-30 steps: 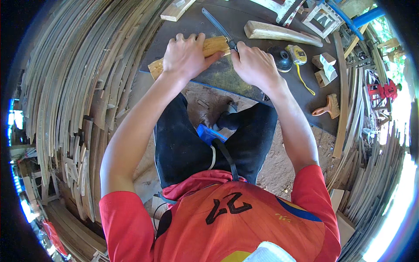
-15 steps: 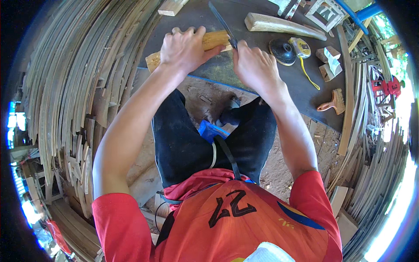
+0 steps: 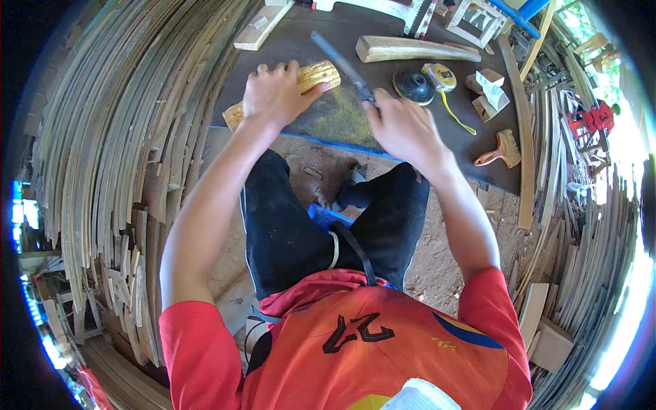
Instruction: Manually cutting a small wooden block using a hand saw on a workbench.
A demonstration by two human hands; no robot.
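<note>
My left hand presses down on a short yellowish wooden log that lies across the dark workbench. My right hand grips the handle of a long dark metal file, whose blade points up and left, passing just past the right end of the log. Both forearms reach up from the lower edge, over my black trousers and red shirt.
On the bench to the right lie a black round disc, a yellow tape measure, small wood blocks, a paintbrush and a carved pale wood piece. Stacks of bent wooden strips crowd the left and right sides.
My right hand has pulled away to the right of the log, taking the file with it. My left hand stays on the log. The view has tilted a little.
</note>
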